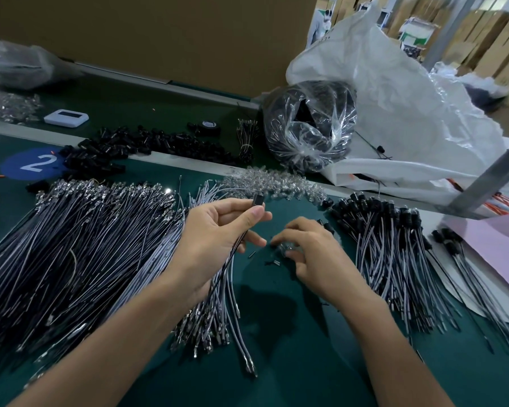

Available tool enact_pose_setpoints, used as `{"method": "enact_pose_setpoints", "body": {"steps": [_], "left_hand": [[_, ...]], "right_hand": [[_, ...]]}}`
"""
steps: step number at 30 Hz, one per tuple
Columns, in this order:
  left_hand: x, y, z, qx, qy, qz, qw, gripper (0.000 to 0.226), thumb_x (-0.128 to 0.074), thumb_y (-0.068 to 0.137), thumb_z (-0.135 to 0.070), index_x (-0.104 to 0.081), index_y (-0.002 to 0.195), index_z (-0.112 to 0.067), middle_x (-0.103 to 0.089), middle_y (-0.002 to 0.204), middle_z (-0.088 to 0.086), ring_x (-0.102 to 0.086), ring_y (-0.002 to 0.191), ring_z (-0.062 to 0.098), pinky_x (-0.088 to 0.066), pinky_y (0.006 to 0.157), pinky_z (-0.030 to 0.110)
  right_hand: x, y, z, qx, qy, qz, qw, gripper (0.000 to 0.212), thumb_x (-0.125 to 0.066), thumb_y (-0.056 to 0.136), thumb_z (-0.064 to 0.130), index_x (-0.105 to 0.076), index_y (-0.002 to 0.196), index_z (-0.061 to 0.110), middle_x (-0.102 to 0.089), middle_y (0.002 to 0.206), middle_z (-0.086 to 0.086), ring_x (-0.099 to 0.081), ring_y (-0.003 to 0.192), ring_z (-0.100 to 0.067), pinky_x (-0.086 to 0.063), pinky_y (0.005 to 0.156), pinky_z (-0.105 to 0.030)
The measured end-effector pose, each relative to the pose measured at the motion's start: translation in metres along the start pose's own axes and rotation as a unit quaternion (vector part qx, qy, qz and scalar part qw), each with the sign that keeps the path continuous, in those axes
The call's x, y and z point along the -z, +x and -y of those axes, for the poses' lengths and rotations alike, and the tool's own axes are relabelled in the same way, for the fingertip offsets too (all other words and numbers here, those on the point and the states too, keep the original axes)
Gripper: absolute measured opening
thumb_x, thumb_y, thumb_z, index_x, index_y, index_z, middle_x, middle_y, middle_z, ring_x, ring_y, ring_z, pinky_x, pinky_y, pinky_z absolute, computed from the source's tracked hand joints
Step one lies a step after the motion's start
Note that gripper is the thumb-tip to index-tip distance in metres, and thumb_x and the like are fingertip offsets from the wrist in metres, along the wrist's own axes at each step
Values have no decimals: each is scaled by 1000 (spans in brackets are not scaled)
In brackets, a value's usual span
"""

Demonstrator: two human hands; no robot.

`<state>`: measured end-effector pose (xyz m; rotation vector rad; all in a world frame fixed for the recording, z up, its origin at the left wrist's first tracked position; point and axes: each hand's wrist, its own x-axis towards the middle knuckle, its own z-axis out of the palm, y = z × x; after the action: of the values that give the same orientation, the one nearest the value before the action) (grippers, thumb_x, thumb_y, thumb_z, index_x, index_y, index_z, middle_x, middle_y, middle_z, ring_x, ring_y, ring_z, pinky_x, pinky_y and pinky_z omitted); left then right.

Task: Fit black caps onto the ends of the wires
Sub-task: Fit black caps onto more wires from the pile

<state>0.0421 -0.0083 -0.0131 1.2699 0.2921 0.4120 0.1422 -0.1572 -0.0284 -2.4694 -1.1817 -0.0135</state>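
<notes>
My left hand (218,230) pinches a black cap (258,200) between thumb and forefinger, and a dark wire (224,268) hangs from the cap down across the palm. My right hand (312,254) hovers over the green mat with curled fingers around small clear pieces (285,247); whether it grips one is not plain. A big pile of uncapped grey wires (80,245) lies on the left. Wires with black caps fitted (394,236) are heaped on the right. Loose black caps (147,145) are strewn along the far side.
A heap of clear plastic pieces (276,180) lies just beyond my hands. A clear bag of black parts (309,124) and a large white sack (409,113) stand at the back right. A metal post (488,174) slants at right, with a pink sheet (497,239) below it.
</notes>
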Motion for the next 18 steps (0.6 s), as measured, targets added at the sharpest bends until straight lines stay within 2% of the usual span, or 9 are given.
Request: {"method": "enact_pose_setpoints", "body": {"steps": [2,4,6,8,11,14,18], "left_hand": [[0,0,0,-2,2,0,1000,36,-70,72,-28,-68,101,-7,-77,89,3,-67,55,12,-43,46,15],[-1,0,0,-8,11,1,1000,34,-70,70,-29,-67,99,-11,-78,88,2,-67,55,12,-43,46,14],[-1,0,1,-17,30,3,999,34,-72,69,-29,-66,98,-12,-78,86,1,-67,55,12,-44,46,14],[-2,0,3,-32,57,4,998,31,-75,70,-27,-66,95,-11,-77,81,2,-69,56,13,-44,46,14],[-2,1,7,-70,120,7,990,14,-79,77,-13,-74,90,-15,-76,73,0,-72,61,14,-45,48,14],[-1,0,9,-93,155,27,983,16,-79,79,-8,-77,88,-22,-76,72,-3,-74,67,13,-49,51,16],[-1,-1,11,-115,157,30,980,21,-79,78,-9,-77,88,-27,-76,73,-4,-74,68,12,-53,54,19]], "right_hand": [[-1,1,-1,0,-10,-1,1000,30,-61,87,-4,-70,105,18,-60,102,2,-53,99,-17,-46,84,-35],[-1,1,-2,3,-5,-33,999,20,-66,85,-1,-67,97,16,-60,95,3,-55,90,-17,-48,79,-37],[1,2,-2,-3,32,-87,996,15,-72,83,5,-64,90,17,-62,89,6,-57,82,-13,-48,74,-30],[6,2,-1,-26,166,-163,972,16,-76,81,4,-66,85,15,-68,80,7,-64,73,-9,-50,70,-21],[16,2,2,-32,348,-234,907,17,-77,80,2,-69,85,17,-72,78,3,-69,70,-11,-55,68,-22],[19,0,8,-4,401,-223,889,21,-77,78,-2,-70,84,17,-73,78,1,-69,70,-12,-54,68,-21],[19,-1,14,1,379,-197,904,21,-78,76,-1,-71,82,18,-73,78,3,-70,71,-14,-55,68,-23]]}}
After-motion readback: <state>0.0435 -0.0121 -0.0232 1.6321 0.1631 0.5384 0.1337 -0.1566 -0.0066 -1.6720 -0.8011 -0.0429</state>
